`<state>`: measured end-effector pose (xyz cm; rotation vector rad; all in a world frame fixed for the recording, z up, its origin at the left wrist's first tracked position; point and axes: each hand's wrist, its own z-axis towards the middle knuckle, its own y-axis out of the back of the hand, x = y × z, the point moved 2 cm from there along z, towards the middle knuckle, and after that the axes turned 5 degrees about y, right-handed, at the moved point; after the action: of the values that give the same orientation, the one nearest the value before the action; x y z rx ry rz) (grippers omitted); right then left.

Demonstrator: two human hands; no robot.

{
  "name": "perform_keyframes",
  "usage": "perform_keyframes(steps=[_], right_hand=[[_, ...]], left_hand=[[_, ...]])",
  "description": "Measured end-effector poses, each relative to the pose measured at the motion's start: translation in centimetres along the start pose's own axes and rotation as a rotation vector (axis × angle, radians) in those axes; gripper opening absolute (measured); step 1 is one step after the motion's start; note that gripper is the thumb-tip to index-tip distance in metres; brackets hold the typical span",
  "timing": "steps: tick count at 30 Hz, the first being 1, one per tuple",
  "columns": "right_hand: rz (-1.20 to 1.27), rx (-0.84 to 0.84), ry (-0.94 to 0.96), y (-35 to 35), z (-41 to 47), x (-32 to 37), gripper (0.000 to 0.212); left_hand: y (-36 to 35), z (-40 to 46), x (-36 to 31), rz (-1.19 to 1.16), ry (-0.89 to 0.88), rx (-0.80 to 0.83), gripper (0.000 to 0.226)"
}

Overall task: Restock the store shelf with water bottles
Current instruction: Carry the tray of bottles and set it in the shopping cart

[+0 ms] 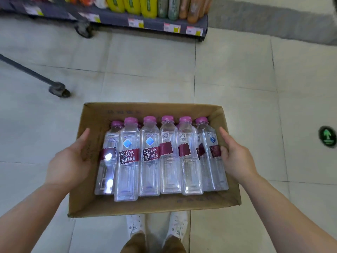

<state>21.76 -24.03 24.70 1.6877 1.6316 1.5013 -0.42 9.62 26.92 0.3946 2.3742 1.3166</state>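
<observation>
1. Progress: early, by the look of it. No soda-water bottle sits on the store shelf that I can see; all visible ones lie in the cardboard box. Judging from that, carrying the box over and the shelving itself are both still to do.
2. Left hand: fingers wrapped round the box's left wall, thumb up along the rim, closed on the cardboard. Grips box, not a bottle.
3. Box: open-topped, held between both hands above the floor tiles, w/ the person's white shoes showing below its near edge.
4. Soda-water bottles: 6 in the top row, lying flat side by side, purple caps toward the far wall. Clear, maroon "SODA DRINK" labels. More caps peek from under the top row, so likely a 2nd layer; can't count it.
5. Right hand: mirrors the left, thumb up along the right rim, fingers curled over the wall to the inside, just beside the rightmost bottle; touching it or not, can't tell.
6. Shelf: far side, well apart from box. Holds yellow, green & orange drink bottles, cropped so no count. Price tags: approx 6 visible along the edge.
7. Other: 2 cart wheels at left, 1 green arrow floor sticker at right.
</observation>
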Motion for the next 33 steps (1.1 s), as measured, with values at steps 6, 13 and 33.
perform_keyframes(steps=[6,13,33], right_hand=[[-0.036,-0.051,0.182,12.9,-2.1,12.2,0.063],[-0.148,-0.086,0.439,24.7,-5.2,29.8,0.062],[-0.197,-0.008,0.806,13.9,-9.9,76.5,0.067]], left_hand=[[16.4,-6.5,0.2,-0.07,0.061,-0.105,0.085],[32.7,-14.5,4.5,-0.23,0.117,-0.29,0.087],[60.4,-10.4,39.0,-0.106,0.406,-0.49,0.095]])
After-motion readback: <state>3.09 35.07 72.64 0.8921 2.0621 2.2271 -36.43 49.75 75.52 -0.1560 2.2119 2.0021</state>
